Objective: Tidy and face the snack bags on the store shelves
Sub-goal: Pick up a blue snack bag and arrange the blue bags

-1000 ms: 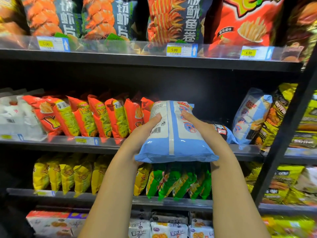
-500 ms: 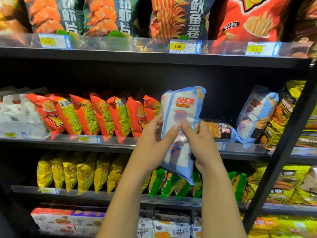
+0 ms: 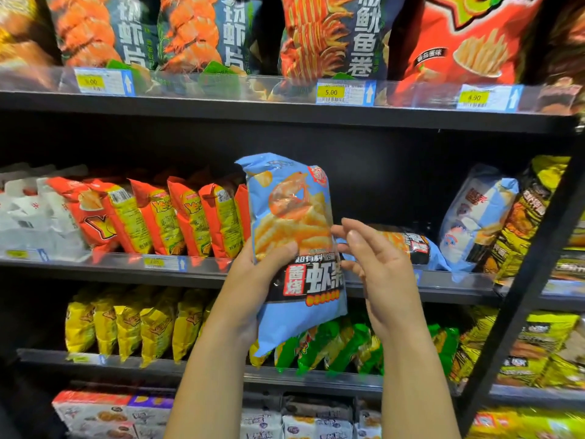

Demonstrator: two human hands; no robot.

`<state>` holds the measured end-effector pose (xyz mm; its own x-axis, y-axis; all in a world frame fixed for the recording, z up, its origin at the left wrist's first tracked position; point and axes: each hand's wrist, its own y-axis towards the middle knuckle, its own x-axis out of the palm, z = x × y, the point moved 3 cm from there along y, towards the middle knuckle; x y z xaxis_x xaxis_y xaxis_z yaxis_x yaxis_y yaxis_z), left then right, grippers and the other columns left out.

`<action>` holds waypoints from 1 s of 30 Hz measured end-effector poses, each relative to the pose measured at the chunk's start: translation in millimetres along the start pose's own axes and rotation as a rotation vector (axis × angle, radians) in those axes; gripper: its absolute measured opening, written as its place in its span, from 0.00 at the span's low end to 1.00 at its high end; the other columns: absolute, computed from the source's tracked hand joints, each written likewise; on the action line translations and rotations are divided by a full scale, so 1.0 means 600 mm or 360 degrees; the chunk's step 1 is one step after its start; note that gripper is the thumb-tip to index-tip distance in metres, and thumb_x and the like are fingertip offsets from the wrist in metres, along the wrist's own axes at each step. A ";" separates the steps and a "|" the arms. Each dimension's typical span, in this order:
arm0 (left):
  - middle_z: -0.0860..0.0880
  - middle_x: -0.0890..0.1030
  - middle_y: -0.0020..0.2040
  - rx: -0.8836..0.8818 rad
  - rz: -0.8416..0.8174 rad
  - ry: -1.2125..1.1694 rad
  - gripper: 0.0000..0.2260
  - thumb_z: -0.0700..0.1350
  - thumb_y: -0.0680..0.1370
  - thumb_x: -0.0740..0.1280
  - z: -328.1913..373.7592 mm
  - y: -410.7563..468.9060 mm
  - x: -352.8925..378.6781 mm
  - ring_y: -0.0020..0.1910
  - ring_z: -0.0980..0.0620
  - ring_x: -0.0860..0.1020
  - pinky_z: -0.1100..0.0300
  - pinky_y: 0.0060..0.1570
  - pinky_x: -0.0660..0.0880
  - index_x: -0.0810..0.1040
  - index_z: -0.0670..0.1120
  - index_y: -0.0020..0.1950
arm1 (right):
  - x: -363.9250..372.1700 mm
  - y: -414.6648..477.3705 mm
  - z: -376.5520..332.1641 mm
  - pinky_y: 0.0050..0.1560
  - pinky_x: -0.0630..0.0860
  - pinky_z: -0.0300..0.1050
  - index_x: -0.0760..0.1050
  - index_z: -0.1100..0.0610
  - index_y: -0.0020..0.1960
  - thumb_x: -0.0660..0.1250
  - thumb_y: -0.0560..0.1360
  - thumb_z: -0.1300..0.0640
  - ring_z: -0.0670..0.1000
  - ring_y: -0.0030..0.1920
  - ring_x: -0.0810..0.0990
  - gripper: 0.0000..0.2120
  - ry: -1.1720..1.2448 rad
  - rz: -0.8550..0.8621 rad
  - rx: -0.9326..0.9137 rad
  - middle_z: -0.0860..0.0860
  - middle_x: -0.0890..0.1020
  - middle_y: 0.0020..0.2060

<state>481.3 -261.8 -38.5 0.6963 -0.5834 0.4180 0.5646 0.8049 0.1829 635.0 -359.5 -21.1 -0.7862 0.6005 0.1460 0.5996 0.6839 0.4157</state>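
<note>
Left grip (image 3: 257,275) around blue bag (image 3: 292,217) (upright)

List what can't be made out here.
Head view: fingers of the left hand, behind the blue shrimp-stick bag it holds.
Head view: lying blue bag, partly behind the right hand.
Head view: middle-shelf price tag, too blurred to read.
Head view: top-shelf bags, cut off by the upper edge.

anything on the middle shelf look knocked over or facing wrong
Yes. One light blue plastic snack bag lies flat on the middle shelf, behind the right hand, while a matching blue bag to its right stands leaning. The orange-and-yellow bags stand angled sideways, not facing front. The left hand grips a third blue bag.
</note>
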 end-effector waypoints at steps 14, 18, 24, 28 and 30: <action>0.45 0.87 0.59 -0.0022 -0.0012 0.0167 0.28 0.52 0.74 0.80 -0.013 0.006 0.007 0.58 0.44 0.86 0.46 0.58 0.81 0.77 0.50 0.72 | -0.010 -0.013 0.022 0.66 0.78 0.59 0.82 0.50 0.62 0.67 0.77 0.35 0.51 0.58 0.87 0.23 -0.0093 -0.0264 0.0334 0.49 0.88 0.55; 0.52 0.87 0.60 0.0083 -0.0100 0.0334 0.28 0.54 0.71 0.76 -0.004 0.011 0.023 0.59 0.51 0.86 0.54 0.57 0.81 0.76 0.54 0.71 | -0.023 -0.008 0.025 0.64 0.80 0.55 0.82 0.47 0.62 0.68 0.76 0.38 0.46 0.57 0.86 0.20 -0.0219 -0.0194 0.0214 0.45 0.88 0.55; 0.51 0.87 0.61 0.0159 -0.0063 0.0480 0.23 0.45 0.76 0.78 -0.013 0.036 0.046 0.61 0.49 0.85 0.46 0.64 0.80 0.78 0.54 0.69 | -0.044 0.008 0.036 0.66 0.79 0.54 0.80 0.45 0.65 0.67 0.78 0.36 0.45 0.60 0.85 0.20 -0.0220 -0.0186 0.0153 0.44 0.86 0.58; 0.51 0.88 0.58 0.0227 0.0062 0.0501 0.21 0.43 0.76 0.78 -0.016 0.057 0.061 0.58 0.48 0.86 0.45 0.61 0.81 0.79 0.52 0.67 | -0.069 0.042 0.042 0.61 0.78 0.41 0.79 0.42 0.64 0.65 0.77 0.33 0.40 0.60 0.83 0.21 -0.0308 -0.0334 0.0135 0.40 0.86 0.58; 0.51 0.88 0.57 0.0270 0.0170 0.0562 0.22 0.43 0.75 0.79 -0.015 0.071 0.058 0.57 0.49 0.87 0.42 0.60 0.82 0.78 0.52 0.67 | -0.096 0.071 0.046 0.63 0.78 0.38 0.74 0.44 0.69 0.66 0.73 0.34 0.38 0.62 0.81 0.28 -0.0451 -0.0338 0.0115 0.42 0.83 0.63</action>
<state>533.7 -248.7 -24.4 0.8731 -0.4734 0.1164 0.4205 0.8521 0.3116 710.2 -353.6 -36.4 -0.8277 0.5260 -0.1957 0.4443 0.8271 0.3443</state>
